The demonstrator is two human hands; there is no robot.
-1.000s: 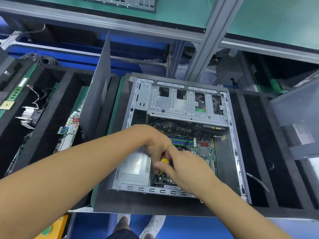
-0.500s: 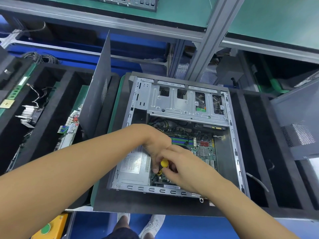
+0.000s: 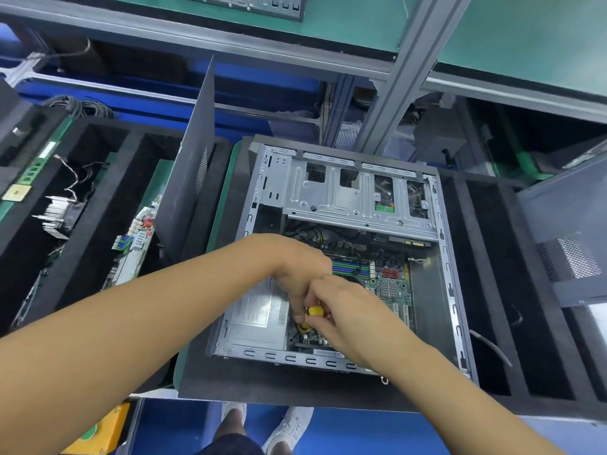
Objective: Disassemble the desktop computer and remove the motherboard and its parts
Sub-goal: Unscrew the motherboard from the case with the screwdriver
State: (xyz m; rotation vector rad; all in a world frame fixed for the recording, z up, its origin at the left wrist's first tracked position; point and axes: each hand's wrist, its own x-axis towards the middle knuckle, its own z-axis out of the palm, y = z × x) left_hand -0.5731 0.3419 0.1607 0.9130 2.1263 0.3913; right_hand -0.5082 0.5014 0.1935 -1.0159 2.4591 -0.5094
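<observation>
Gripping one screwdriver (image 3: 315, 311), left hand (image 3: 300, 274), right hand (image 3: 348, 310) (both) — one case (image 3: 450, 274); one motherboard (image 3: 391, 284)

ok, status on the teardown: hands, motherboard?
Right hand pinches yellow screwdriver handle; left hand against it, grip hidden. Motherboard in the case, tool at its near-left corner. Drive cage overhangs far edge.

The person's left hand (image 3: 302, 274) and right hand (image 3: 345, 310) are bare, with short, plain fingernails. The left forearm (image 3: 147, 323) and the right forearm (image 3: 460, 389) are uncovered all the way to the frame edge. Near the bottom edge are a pair of white lace-up sneakers, the left sneaker (image 3: 233, 413) and the right sneaker (image 3: 289, 428), and above them a dark garment (image 3: 230, 446) over a bare leg.
</observation>
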